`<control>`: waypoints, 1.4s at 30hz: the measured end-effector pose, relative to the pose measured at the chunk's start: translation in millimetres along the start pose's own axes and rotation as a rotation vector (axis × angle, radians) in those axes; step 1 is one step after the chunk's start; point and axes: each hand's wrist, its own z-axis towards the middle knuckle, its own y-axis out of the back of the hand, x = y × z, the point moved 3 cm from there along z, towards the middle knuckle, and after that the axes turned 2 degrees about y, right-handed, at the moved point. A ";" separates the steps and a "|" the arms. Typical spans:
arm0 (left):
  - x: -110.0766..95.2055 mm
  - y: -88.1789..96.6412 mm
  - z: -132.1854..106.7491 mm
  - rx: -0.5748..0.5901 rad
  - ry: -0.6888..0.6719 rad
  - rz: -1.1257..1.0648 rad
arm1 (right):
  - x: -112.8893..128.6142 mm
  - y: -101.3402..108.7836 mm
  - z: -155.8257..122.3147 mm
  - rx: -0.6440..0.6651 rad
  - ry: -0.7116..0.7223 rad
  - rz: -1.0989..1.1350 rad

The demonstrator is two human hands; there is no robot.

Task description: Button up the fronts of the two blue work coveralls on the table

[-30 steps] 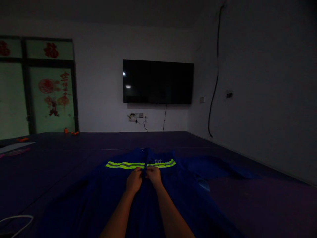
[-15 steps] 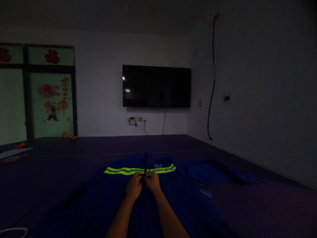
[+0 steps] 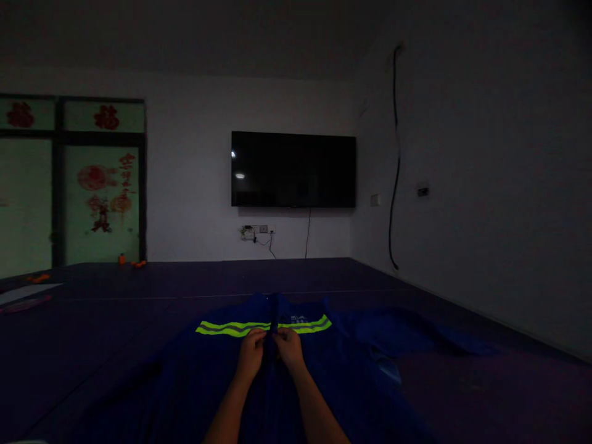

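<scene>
A blue work jacket point(image 3: 222, 376) lies spread on the dark purple surface, its collar at the far end. Across its chest runs a yellow-green reflective band point(image 3: 222, 328), with a small pale print above it on the right. My left hand point(image 3: 252, 353) is closed at the left side of the front opening, just below the band. Opposite it, my right hand point(image 3: 290, 349) pinches the right front edge. The fingertips of both hands nearly meet at the placket point(image 3: 274, 320). Whether a button or zip lies between them is too dark to tell.
The purple surface point(image 3: 139, 280) reaches back to a wall with a television point(image 3: 293, 169) on it. Small orange objects point(image 3: 139, 264) lie at the far left, near a glass door point(image 3: 102, 203). A black cable point(image 3: 395, 185) hangs on the right wall.
The view has tilted up slightly, so everything sits a little lower in the picture. Both hands stay at the jacket's front opening, with the fingers shifted only slightly.
</scene>
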 end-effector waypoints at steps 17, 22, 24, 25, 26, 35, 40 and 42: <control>19.5 -0.2 1.8 0.064 0.251 -0.233 | -8.8 -4.9 0.4 -0.014 -0.047 0.056; 11.8 3.3 -2.5 0.051 0.269 -0.200 | -5.1 -3.9 -0.6 -0.011 -0.064 0.061; 8.5 4.0 -3.6 0.046 0.291 -0.227 | -4.8 -3.6 -0.6 -0.009 -0.070 0.054; 7.3 4.0 -3.9 0.046 0.307 -0.250 | -4.8 -3.6 -0.6 -0.005 -0.071 0.049; 6.6 3.9 -4.1 0.047 0.324 -0.273 | -5.0 -3.7 -0.5 -0.001 -0.069 0.045; 3.7 3.5 -4.7 0.031 0.370 -0.343 | -7.1 -3.0 0.0 0.012 -0.094 0.009; 1.1 4.2 -5.6 0.028 0.376 -0.329 | -3.8 -1.5 -2.3 -0.004 -0.075 0.012; 1.3 4.3 -5.4 0.027 0.374 -0.323 | -2.7 -1.3 -3.1 -0.005 -0.075 0.018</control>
